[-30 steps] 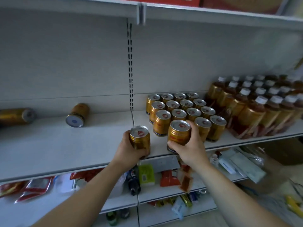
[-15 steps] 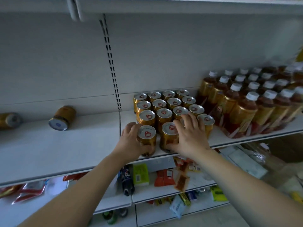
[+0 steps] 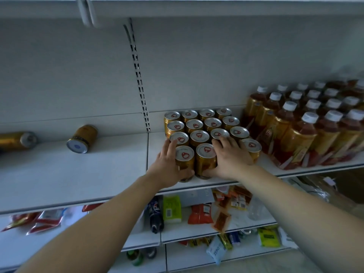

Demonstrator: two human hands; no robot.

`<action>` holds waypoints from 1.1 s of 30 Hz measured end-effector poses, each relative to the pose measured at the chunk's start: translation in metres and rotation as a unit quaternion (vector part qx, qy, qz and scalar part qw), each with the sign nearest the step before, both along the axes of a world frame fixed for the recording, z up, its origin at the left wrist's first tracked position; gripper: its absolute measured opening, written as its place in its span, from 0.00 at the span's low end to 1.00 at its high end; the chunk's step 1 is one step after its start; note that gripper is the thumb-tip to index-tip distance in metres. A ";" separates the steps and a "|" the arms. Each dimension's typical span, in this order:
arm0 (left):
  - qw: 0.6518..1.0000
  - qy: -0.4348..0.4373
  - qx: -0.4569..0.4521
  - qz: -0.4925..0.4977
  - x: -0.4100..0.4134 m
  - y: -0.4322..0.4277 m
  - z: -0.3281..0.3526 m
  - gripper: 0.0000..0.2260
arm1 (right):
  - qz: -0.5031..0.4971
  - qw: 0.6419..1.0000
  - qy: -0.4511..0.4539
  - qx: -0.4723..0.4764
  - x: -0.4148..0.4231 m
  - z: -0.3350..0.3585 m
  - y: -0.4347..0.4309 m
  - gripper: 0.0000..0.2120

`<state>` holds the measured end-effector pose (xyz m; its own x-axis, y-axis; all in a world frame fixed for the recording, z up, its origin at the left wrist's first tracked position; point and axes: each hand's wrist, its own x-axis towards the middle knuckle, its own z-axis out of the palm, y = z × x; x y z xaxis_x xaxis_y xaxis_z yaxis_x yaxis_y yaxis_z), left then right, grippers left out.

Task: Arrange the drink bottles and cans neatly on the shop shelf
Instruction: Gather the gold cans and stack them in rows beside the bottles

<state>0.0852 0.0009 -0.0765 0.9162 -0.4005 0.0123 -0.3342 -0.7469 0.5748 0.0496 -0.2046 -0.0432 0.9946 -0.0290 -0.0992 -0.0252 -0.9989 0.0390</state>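
Right now you are reaching both arms up to the white shelf [image 3: 78, 174], and each hand is holding one gold can at its front edge. Your left hand [image 3: 167, 168] is gripping the left front can [image 3: 184, 155]: the thumb is curling across its lower front while the fingers are lying up its left side. Your right hand [image 3: 231, 158] is grasping the right front can [image 3: 205, 154], with the thumb hooking round the base and the fingers spreading over the can tops behind and to the right. Both cans are standing upright, touching each other, and are sitting against the front of the block of cans [image 3: 212, 123], which is reaching back to the rear wall. Tea-coloured bottles [image 3: 307, 131] with white caps are standing in rows just beside the block on the right. Well off to the left, a fallen can [image 3: 82, 138] is lying on its side with its base facing you, and a second fallen can [image 3: 17, 140] is lying at the far left. Below, snack packets [image 3: 200, 213] and a dark cola bottle [image 3: 155, 215] are lying on the lower shelves [image 3: 197, 236].
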 end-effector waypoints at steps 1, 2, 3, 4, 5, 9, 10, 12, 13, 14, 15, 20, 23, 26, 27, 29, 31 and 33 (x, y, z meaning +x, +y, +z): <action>1.000 0.003 0.003 -0.013 0.001 0.004 0.004 0.51 | -0.001 1.000 0.012 0.003 0.001 0.005 0.002 0.57; 1.000 0.008 0.004 -0.027 0.002 0.009 0.009 0.50 | -0.003 1.000 0.019 0.007 0.002 0.012 0.004 0.56; 0.999 0.014 0.001 -0.035 0.003 0.016 0.015 0.48 | -0.006 1.000 0.019 0.014 0.004 0.020 0.008 0.55; 0.999 0.020 0.001 -0.036 0.005 0.025 0.022 0.46 | -0.006 1.000 0.012 0.021 0.007 0.029 0.014 0.53; 0.999 0.024 0.010 -0.034 0.007 0.036 0.028 0.45 | -0.004 1.000 0.002 0.028 0.010 0.038 0.021 0.50; 0.995 0.038 0.095 -0.010 0.019 0.094 0.047 0.39 | 0.033 0.999 -0.036 0.022 0.032 0.065 0.065 0.44; 0.993 0.042 0.112 -0.006 0.021 0.112 0.051 0.38 | 0.042 0.998 -0.040 0.019 0.038 0.070 0.079 0.42; 0.989 0.048 0.140 0.001 0.022 0.152 0.057 0.36 | 0.060 0.997 -0.045 0.004 0.052 0.077 0.112 0.40; 0.987 0.048 0.152 0.010 0.021 0.173 0.059 0.35 | 0.068 0.997 -0.046 -0.005 0.060 0.080 0.131 0.38; 0.986 0.044 0.162 0.023 0.019 0.196 0.062 0.35 | 0.078 0.996 -0.048 -0.014 0.068 0.082 0.152 0.37; 0.984 0.040 0.167 0.041 0.017 0.219 0.064 0.34 | 0.089 0.995 -0.049 -0.019 0.075 0.083 0.175 0.36; 0.972 0.043 0.199 0.121 0.003 0.359 0.060 0.33 | 0.136 0.990 -0.034 -0.003 0.105 0.076 0.308 0.32; 0.961 0.061 0.202 0.178 -0.012 0.443 0.060 0.33 | 0.157 0.987 -0.019 0.026 0.119 0.068 0.389 0.32; 0.947 0.067 0.204 0.239 -0.027 0.515 0.063 0.33 | 0.182 0.982 0.001 0.040 0.128 0.061 0.463 0.35; 0.941 0.074 0.205 0.260 -0.030 0.536 0.063 0.34 | 0.194 0.980 0.005 0.039 0.131 0.060 0.486 0.35; 0.930 0.086 0.194 0.299 -0.033 0.571 0.063 0.33 | 0.223 0.974 0.008 0.037 0.136 0.058 0.526 0.31; 0.923 0.090 0.179 0.329 -0.032 0.599 0.063 0.31 | 0.251 0.967 0.006 0.039 0.143 0.056 0.563 0.28; 0.915 0.083 0.180 0.351 -0.026 0.620 0.063 0.29 | 0.272 0.961 0.006 0.046 0.150 0.053 0.595 0.27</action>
